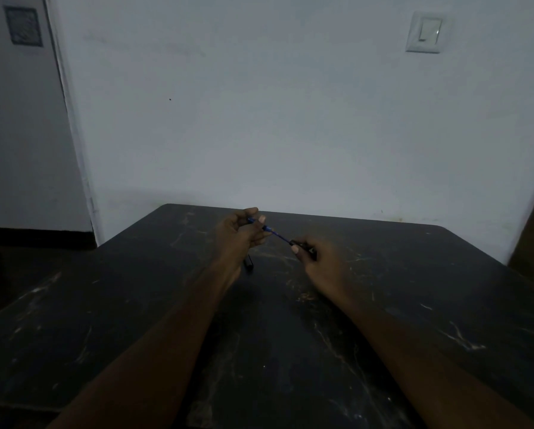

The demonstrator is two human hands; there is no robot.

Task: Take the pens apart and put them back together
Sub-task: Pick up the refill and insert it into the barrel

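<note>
A thin blue pen part (275,233) stretches between both hands above the far middle of the dark table (135,305). My left hand (239,232) pinches its upper left end between thumb and fingers. My right hand (316,258) grips a black pen piece (302,244) at the blue part's lower right end. Whether the blue part sits inside the black piece or only touches it, I cannot tell. Another dark pen piece (249,264) lies on the table just below my left hand, partly hidden by the wrist.
The table is black with pale scratches and its far edge runs close to a white wall (290,134). A light switch (424,31) is high on the wall at the right. A doorway lies to the left.
</note>
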